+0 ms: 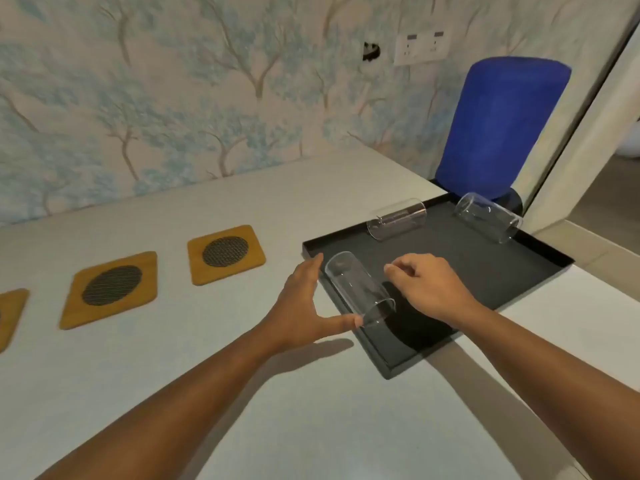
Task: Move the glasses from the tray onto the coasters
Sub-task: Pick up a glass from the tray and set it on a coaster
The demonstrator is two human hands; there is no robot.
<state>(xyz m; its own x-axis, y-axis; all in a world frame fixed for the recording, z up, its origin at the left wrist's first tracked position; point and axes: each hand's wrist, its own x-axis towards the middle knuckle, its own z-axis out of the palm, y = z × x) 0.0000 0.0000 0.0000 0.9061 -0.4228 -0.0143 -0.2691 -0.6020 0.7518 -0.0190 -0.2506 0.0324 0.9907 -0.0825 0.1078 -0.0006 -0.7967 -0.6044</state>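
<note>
Three clear glasses lie on their sides in a black tray point(519, 275). The nearest glass point(356, 289) rests along the tray's left rim. My left hand point(304, 306) is spread open just left of it, thumb tip touching its near mouth, fingers by its far end. On the glass's right side my right hand point(426, 285) hovers with fingers curled, holding nothing. Two more glasses lie at the tray's far side, one in the middle point(396, 220) and one at the far right corner point(488, 218). Wooden coasters with dark mesh centres sit to the left: near point(227, 254), middle point(110, 289), and one cut off at the edge point(10, 317).
The white table point(277, 410) runs up to a wallpapered wall. A blue cylinder point(498, 126) on a dark base stands right behind the tray's far right corner. A wall socket point(422, 46) is above. The table's right edge lies just past the tray.
</note>
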